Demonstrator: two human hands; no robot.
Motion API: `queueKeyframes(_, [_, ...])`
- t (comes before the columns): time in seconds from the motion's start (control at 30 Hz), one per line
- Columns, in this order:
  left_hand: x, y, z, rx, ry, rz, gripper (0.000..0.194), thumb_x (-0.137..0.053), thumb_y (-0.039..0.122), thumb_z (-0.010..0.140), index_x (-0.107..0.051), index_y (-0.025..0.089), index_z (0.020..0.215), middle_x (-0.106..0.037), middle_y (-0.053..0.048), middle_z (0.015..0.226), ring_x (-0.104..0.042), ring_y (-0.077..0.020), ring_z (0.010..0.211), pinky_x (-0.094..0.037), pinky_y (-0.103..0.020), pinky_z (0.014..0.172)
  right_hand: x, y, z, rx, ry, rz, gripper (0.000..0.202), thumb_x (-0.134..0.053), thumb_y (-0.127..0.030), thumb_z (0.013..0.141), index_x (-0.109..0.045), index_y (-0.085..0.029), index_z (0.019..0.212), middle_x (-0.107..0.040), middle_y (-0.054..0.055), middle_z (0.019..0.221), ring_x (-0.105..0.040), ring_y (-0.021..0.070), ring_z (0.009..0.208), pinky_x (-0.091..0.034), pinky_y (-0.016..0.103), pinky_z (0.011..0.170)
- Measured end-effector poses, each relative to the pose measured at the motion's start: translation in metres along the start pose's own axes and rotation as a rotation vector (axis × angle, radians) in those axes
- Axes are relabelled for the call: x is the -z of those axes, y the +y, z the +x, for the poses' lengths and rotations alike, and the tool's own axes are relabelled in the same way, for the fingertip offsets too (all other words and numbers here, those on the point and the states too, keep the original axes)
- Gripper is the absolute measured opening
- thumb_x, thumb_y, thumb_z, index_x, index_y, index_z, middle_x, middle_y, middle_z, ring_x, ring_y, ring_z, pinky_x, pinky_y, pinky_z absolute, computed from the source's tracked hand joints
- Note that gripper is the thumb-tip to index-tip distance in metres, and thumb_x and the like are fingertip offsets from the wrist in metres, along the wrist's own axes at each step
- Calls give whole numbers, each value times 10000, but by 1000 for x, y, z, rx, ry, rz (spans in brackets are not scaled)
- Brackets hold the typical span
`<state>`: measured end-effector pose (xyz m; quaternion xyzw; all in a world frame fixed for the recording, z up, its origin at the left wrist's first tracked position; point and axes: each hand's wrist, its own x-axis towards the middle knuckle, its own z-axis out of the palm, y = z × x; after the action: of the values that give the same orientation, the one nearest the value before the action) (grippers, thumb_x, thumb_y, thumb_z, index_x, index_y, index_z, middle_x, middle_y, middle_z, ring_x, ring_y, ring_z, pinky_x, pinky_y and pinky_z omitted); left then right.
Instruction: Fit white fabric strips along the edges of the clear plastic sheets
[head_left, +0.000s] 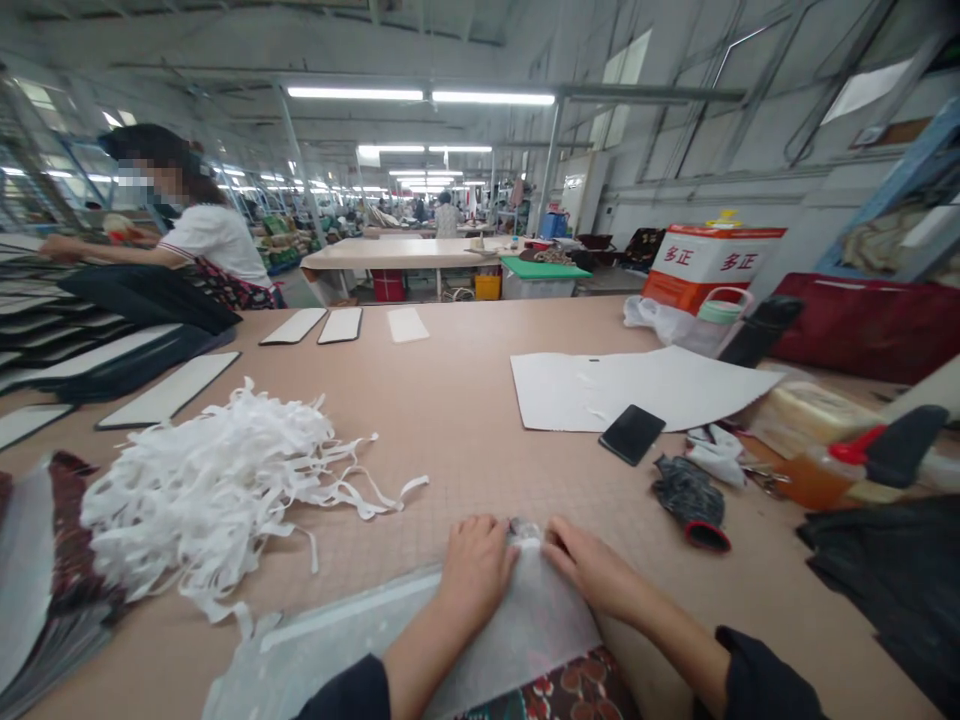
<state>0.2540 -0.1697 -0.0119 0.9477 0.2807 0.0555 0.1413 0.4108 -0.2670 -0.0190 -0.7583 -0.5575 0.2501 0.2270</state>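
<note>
A pale, whitish fabric panel [517, 630] lies at the table's near edge, with dark patterned cloth [581, 690] showing along its lower right side. My left hand [476, 568] presses on its far edge, fingers curled and close together. Opposite it, my right hand [589, 567] pinches the same edge at the right corner. Between the two hands a small crinkled, shiny bit [527, 530] sticks up; I cannot tell what it is. Beneath my left forearm a greyish sheet with a white strip [352, 610] extends to the left.
A heap of white strips [217, 480] lies left, beside stacked panels [45, 580]. To the right are a black phone [632, 434], white board [570, 390], dark sleeve-like cloth [686, 495] and orange bottle [817, 475]. A co-worker [202, 235] handles dark pieces at far left.
</note>
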Motion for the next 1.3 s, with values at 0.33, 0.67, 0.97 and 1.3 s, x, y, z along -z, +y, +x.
queueKeyframes(0.33, [-17, -1, 14, 109, 20, -145, 122, -512, 286, 802, -603, 213, 841, -580, -3, 848, -507, -172, 875, -351, -299, 755, -29, 19, 25, 51, 138, 499, 247, -433, -137, 703, -424, -192, 944, -568, 4, 825, -562, 147, 808, -412, 279, 756])
queueKeyframes(0.67, [-27, 9, 1, -149, 99, 183, 226, -396, 146, 870, -552, 190, 1028, -568, -42, 960, -501, -188, 878, -400, -329, 772, -33, 18, 21, 131, 328, 56, 113, -483, -106, 738, -490, -190, 813, -517, 37, 860, -485, 173, 853, -401, 296, 772])
queueKeyframes(0.97, [-37, 9, 1, -251, 167, 317, 263, -402, 103, 841, -525, 150, 1069, -565, -61, 956, -515, -192, 826, -443, -341, 719, -17, 13, 35, 127, 193, -55, 97, -514, -207, 759, -553, -176, 675, -551, 25, 758, -492, 156, 784, -374, 262, 727])
queueKeyframes(1.3, [-36, 9, 3, -237, 129, 314, 281, -411, 116, 845, -507, 149, 1107, -563, -70, 984, -505, -207, 853, -442, -359, 731, -22, 17, 50, 37, 124, -87, 50, -489, -165, 673, -502, -176, 625, -537, 8, 689, -476, 134, 686, -331, 229, 618])
